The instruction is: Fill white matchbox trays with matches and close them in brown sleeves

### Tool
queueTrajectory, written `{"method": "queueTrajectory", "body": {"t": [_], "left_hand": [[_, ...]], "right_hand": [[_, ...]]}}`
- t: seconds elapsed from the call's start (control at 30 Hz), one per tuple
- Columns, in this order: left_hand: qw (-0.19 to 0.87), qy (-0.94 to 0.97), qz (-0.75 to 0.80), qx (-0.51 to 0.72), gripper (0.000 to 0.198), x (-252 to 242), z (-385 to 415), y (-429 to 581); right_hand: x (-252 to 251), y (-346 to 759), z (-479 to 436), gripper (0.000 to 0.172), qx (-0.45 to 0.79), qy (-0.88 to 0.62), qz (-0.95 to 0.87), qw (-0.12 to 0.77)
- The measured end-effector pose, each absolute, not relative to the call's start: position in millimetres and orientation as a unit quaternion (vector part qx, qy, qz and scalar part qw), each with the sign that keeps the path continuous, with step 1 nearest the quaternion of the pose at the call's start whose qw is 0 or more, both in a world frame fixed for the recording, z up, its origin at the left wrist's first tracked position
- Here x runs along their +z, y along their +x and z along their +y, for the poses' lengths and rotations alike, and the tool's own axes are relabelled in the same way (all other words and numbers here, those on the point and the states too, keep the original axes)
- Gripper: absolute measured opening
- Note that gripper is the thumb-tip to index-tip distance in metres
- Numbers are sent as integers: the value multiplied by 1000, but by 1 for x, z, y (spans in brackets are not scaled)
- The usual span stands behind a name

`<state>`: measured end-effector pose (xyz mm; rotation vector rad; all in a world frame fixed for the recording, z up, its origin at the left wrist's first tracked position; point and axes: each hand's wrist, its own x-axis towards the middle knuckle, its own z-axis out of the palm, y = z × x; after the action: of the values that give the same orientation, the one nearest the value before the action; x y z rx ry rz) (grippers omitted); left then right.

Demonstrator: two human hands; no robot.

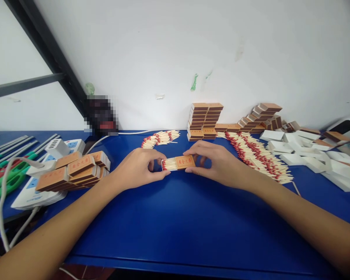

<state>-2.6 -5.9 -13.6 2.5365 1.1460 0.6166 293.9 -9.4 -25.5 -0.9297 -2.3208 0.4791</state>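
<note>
Between my two hands, above the blue table [175, 225], is a matchbox: its white tray [169, 165], filled with red-tipped matches, sticks out to the left of the orange sleeve [186, 161]. My left hand [140, 167] pinches the tray's outer end between thumb and fingers. With thumb and fingertips, my right hand [218, 163] grips the sleeve at its right end. About half of the tray lies outside the sleeve. Behind my left hand is a small pile of matches [160, 139]; a larger spread of matches [256, 157] lies beyond my right forearm.
Filled matchboxes stand in stacks [204, 118] against the wall. More matchboxes [78, 169] are piled on the left beside a white power strip [36, 192] and cables. Empty white trays [297, 146] are scattered at right. Green-handled tools [10, 182] lie far left.
</note>
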Motion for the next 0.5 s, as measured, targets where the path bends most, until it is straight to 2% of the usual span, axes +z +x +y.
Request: {"method": "queueTrajectory", "body": {"t": [0.17,0.37,0.5], "left_hand": [[190,867,374,269,28,-14,-6,0],[294,811,389,324,57,-13,-6,1],[333,802,376,324,66,-14,-9,4]], "right_hand": [[-26,284,-16,28,219,-361,-844,330],[-28,277,-20,36,260,-370,-813,367],[-25,270,-30,34,264,-373,-819,348]]}}
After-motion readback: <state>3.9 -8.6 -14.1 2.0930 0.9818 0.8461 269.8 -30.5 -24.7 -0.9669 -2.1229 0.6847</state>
